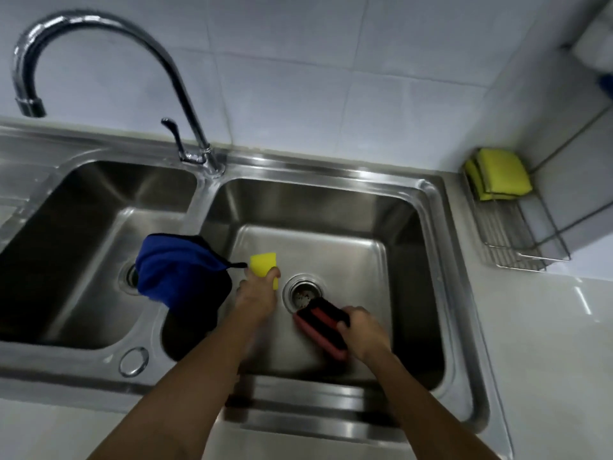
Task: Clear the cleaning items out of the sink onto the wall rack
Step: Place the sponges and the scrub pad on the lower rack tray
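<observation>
Beside the hands (257,295), blue cloth (175,267) drapes the divider (195,207).

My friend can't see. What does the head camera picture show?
Two hands reach into the right sink basin: the left hand grips a yellow sponge, the right hand a red and black brush. A blue cloth drapes over the divider, and the wall rack holds yellow sponges.

3 yellow sponges (263,264), 1 blue cloth (179,270), 1 red-black brush (323,322), 2 basins (411,227).
</observation>
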A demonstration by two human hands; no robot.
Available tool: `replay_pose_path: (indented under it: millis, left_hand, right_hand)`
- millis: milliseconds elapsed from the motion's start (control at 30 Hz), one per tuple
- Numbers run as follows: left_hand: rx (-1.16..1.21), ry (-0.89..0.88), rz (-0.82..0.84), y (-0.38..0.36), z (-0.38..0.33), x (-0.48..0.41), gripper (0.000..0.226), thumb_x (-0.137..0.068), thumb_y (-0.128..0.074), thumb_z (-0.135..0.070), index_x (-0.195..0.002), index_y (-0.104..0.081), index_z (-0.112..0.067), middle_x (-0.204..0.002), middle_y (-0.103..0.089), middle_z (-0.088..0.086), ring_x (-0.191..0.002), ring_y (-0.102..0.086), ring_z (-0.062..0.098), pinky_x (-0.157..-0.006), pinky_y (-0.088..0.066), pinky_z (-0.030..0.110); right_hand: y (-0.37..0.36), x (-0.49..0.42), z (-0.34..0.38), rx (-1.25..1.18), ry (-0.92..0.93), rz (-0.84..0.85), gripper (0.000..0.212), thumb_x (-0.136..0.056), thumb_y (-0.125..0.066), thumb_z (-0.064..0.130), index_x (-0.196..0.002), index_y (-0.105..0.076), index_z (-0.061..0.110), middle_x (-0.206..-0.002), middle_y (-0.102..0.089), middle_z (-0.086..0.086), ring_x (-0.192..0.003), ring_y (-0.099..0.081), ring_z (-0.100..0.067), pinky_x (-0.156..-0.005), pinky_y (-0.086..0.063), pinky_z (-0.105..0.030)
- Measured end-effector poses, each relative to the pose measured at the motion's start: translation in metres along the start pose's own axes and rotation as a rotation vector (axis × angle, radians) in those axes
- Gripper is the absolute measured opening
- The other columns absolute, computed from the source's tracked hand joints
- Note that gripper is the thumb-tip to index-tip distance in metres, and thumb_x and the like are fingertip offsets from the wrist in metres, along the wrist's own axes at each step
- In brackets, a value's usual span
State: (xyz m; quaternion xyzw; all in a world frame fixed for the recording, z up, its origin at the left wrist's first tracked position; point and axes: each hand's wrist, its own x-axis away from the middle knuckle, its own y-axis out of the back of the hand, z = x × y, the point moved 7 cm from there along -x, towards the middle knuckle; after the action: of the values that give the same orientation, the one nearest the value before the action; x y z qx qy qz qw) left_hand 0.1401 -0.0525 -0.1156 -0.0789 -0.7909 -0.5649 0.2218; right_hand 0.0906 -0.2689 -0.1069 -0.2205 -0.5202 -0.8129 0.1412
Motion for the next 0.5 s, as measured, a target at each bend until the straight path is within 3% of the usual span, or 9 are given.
replay_pose_path:
  millis: [200, 333, 433, 500]
  left_hand:
    - [0.125, -0.212, -0.151, 0.066, -0.103, -0.004, 0.058, -0.085, -0.059, -0.008, -0.137, -0.042, -0.026, -0.146, -0.022, 0.018, -0.113, -0.055, 0.043, -0.097, -0.046, 0.042]
    - [0.234, -0.435, -0.290, 0.104, -0.184, 0.008, 0.054, -0.087, -0.059, -0.008, -0.138, -0.046, -0.020, -0.150, -0.026, 0.016, -0.127, -0.048, 0.038, -0.102, -0.043, 0.040]
    - [0.276, -0.563, -0.373, 0.128, -0.246, 0.022, 0.054, -0.086, -0.057, -0.004, -0.138, -0.047, -0.020, -0.147, -0.034, 0.016, -0.127, -0.048, 0.037, -0.100, -0.044, 0.039]
    - [0.292, -0.648, -0.398, 0.138, -0.283, 0.029, 0.053, -0.087, -0.056, -0.004, -0.137, -0.048, -0.020, -0.144, -0.036, 0.017, -0.124, -0.051, 0.037, -0.100, -0.044, 0.036]
  right_hand:
    - [0.104, 0.015, -0.003, 0.005, 0.111, -0.347, 0.044, -0.095, -0.045, 0.032, -0.138, -0.044, 0.031, -0.129, -0.056, -0.006, -0.119, -0.054, -0.027, -0.098, -0.040, -0.038]
    - [0.194, 0.035, -0.024, -0.067, 0.154, -0.687, 0.042, -0.092, -0.053, 0.029, -0.133, -0.053, 0.034, -0.111, -0.063, -0.011, -0.104, -0.061, -0.032, -0.089, -0.046, -0.041]
    - [0.253, 0.054, -0.056, -0.117, 0.124, -0.923, 0.039, -0.088, -0.058, 0.025, -0.126, -0.060, 0.033, -0.099, -0.063, -0.014, -0.089, -0.063, -0.036, -0.080, -0.048, -0.045]
    - [0.278, 0.062, -0.081, -0.081, 0.063, -1.005, 0.039, -0.089, -0.058, 0.026, -0.127, -0.059, 0.033, -0.100, -0.063, -0.014, -0.090, -0.061, -0.037, -0.080, -0.046, -0.044]
